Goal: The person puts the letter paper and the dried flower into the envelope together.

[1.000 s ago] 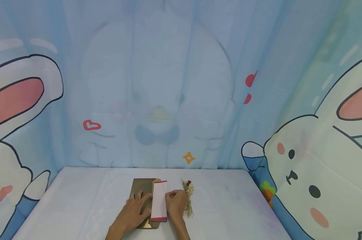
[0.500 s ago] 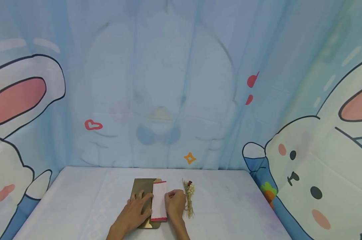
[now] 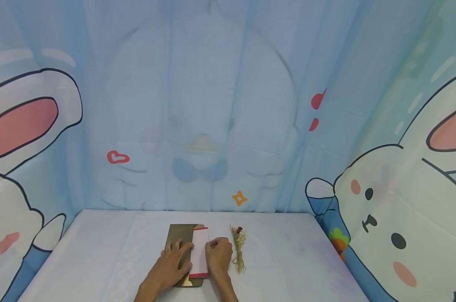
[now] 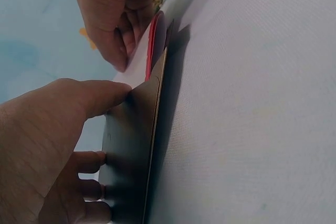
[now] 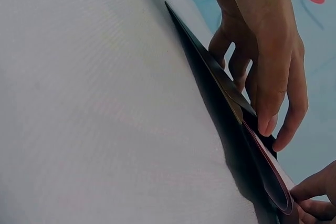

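A flat olive-gold envelope [image 3: 181, 233] lies on the table, and a folded pale pink card [image 3: 199, 253] with red trimmed ends lies at its right side. In the right wrist view the card [image 5: 271, 178] bulges in a loop out of the envelope's mouth; its inner part is hidden. My left hand [image 3: 170, 263] rests on the envelope with fingers spread, the thumb [image 4: 107, 97] touching near the mouth. My right hand [image 3: 219, 255] pinches the card's right edge between thumb and fingers.
Just right of my right hand lies a small bunch of dried flowers [image 3: 238, 248]. A white cloth covers the table [image 3: 295, 260]. Behind it hangs a light blue curtain [image 3: 201, 105] with cartoon rabbits.
My right hand and the card have shifted slightly left toward the envelope, so a little less of the card shows. My left hand stays in place.
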Tool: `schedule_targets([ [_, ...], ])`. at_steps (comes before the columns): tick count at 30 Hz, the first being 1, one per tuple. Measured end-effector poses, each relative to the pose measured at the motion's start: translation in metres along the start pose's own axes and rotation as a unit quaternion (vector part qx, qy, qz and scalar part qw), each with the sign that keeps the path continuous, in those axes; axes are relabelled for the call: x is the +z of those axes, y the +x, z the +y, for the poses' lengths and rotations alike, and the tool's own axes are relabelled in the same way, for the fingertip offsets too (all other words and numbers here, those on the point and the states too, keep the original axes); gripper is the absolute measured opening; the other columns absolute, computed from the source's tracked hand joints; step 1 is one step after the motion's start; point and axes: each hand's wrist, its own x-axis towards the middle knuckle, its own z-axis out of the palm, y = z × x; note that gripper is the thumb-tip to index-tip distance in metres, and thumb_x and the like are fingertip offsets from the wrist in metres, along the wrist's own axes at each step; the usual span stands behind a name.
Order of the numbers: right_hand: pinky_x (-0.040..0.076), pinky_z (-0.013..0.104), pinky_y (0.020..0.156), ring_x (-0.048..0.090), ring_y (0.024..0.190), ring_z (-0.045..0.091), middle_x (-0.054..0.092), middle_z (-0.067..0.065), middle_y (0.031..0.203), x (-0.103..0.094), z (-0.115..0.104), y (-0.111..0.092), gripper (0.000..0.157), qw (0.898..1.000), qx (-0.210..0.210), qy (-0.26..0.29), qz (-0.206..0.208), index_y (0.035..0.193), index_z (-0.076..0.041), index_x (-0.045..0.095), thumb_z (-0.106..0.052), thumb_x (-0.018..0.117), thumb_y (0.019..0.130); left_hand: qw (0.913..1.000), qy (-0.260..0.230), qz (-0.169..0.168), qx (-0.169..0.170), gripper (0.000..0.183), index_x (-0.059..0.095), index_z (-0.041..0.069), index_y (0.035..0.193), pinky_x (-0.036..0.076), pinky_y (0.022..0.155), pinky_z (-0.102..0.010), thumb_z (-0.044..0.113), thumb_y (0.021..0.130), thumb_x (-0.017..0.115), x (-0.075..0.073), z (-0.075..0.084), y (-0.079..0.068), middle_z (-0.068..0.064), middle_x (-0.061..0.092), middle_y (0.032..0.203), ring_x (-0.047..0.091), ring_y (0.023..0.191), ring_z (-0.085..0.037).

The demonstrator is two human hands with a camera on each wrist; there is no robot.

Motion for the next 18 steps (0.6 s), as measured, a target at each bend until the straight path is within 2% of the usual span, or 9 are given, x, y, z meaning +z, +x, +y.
schedule_targets([
  [18, 0.053, 0.028, 0.054, 0.059, 0.054, 0.011, 0.070, 0.005, 0.062, 0.0031, -0.0046, -0.0011, 0.019, 1.000, 0.001, 0.002, -0.013, 0.069, -0.003, 0.077, 0.005, 0.084, 0.084, 1.0000, 0.001, 0.001, 0.003, 0.055, 0.060, 0.019, 0.153, 0.043, 0.109, -0.082, 0.033, 0.102, 0.076, 0.0003, -0.0020, 0.0009, -0.034, 0.050, 0.161, 0.044, 0.146, -0.067],
])
